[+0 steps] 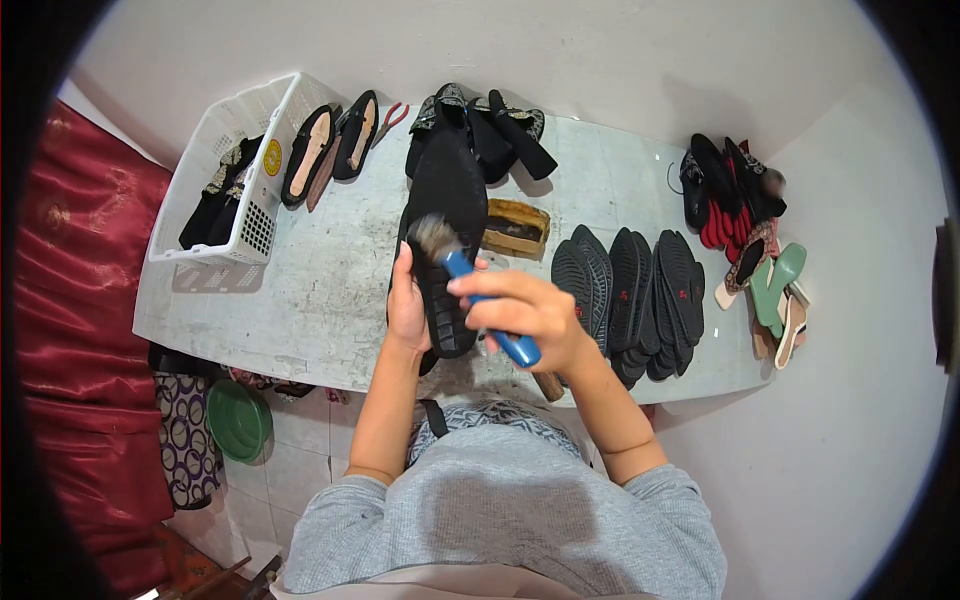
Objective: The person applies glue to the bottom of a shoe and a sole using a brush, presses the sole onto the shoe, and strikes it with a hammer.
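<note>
A long black shoe sole [450,185] stands tilted in front of me, its heel end toward my body. My left hand [405,310] grips its left edge near the heel half. My right hand [530,315] is closed around a brush with a blue handle [520,350]. The brush's bristles [432,236] lie over the middle of the sole. Just right of the sole sits a small yellowish-brown box [516,228] with a dark inside. A wooden handle [548,386] pokes out at the table's front edge, below my right wrist.
Stacks of black ridged soles [630,300] lie to the right. A white basket [200,190] with black shoes, two shoe uppers [312,155] and red-handled pliers [390,120] are at left. Black uppers [510,135] lie behind; shoes [715,190] and green lasts [775,290] are far right.
</note>
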Available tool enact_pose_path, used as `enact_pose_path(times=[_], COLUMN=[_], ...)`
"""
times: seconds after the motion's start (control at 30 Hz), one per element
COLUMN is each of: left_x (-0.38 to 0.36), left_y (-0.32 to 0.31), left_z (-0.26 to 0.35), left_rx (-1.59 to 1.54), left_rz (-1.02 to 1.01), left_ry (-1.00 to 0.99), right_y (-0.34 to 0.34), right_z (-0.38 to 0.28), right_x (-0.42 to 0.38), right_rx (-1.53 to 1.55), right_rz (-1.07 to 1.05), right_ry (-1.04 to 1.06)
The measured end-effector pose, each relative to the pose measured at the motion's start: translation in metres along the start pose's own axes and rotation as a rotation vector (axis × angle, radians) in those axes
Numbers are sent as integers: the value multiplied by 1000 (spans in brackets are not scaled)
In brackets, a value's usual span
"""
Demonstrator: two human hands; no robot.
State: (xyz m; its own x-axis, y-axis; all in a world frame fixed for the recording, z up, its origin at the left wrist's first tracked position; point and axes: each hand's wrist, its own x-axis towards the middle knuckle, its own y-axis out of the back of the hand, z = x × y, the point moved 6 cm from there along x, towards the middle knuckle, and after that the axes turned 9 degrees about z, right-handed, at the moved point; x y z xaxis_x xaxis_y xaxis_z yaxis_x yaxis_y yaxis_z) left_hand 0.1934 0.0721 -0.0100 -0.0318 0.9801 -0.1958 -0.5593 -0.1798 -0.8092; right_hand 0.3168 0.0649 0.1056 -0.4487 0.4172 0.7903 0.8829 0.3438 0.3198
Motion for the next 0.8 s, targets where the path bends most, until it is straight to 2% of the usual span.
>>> enact_pose_path(times=[0.13,0.2,0.27,0.33,0.4,0.47,0.53,0.6,0.7,0.8], left_x=[7,5,3,5,2,0,-2,-2,-6,-7], left_y=[10,1,0,10,9,9,8,12,10,10], left_z=[8,17,16,15,12,6,3,-5,-9,-12], left_rx=[-3,-77,-158,-66,-94,-123,-123,-111,-77,-65], left_rz=[4,-55,-103,-60,-86,-65,-136,22,58,48], left_ry=[-56,-115,-79,-128,-140,-108,-81,-11,-7,3], right_y=[-4,5,26,45,57,59,55,52,47,42], right_z=[-2,-1,8,21,41,71,107,136,164,199], right_x=[-13,-17,-24,-33,-41,-54,-70,-84,-95,-118], right_rx=[99,103,261,263,219,179,52,-196,-243,-143], right_rz=[-77,-39,193,372,487,537,506,448,425,464], right_ry=[-109,-102,-175,-235,-335,-521,-633,-707,-748,-850])
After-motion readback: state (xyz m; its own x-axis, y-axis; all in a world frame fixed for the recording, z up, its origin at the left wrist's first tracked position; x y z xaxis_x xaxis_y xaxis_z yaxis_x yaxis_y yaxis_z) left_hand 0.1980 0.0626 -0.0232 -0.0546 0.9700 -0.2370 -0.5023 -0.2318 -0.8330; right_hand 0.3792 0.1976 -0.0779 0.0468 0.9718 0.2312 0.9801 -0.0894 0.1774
